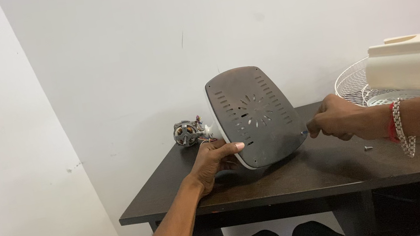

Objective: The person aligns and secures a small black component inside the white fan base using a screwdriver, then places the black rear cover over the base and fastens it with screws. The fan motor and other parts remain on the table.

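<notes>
A dark grey slotted base plate with a white rim stands tilted on edge on the dark wooden table. My left hand grips its lower left edge, thumb on the grey face. My right hand is closed around a tool whose tip meets the plate's lower right corner; the tool itself is mostly hidden in the fist. A small loose screw lies on the table below my right wrist.
A small electric motor with loose wires sits at the table's back left. A cream motor housing rests on a white wire fan guard at the right. White walls stand close behind and to the left.
</notes>
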